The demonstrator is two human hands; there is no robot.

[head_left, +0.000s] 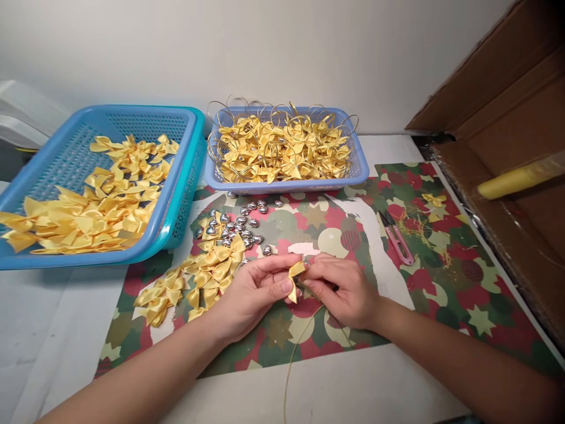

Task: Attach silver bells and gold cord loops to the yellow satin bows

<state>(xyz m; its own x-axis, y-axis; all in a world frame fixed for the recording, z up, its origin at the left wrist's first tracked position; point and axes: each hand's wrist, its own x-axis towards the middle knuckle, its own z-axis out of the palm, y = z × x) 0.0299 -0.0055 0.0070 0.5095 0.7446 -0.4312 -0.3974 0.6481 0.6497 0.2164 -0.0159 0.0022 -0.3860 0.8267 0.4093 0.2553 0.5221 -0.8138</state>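
My left hand pinches a small yellow satin bow between thumb and fingers. Close against it, my right hand has its fingers closed on a thin yellow cord, which hangs in a curve toward the table's near edge. The exact grip at the fingertips is partly hidden. Loose yellow bows lie in a heap left of my left hand. Beyond them, silver heart-like beads are scattered on the patterned sheet.
A blue basket of bows stands at left, stacked on a teal one. Behind the beads, another blue basket holds bows with gold wire rings. Pink thread snips and thread scraps lie right. A cardboard box borders the right.
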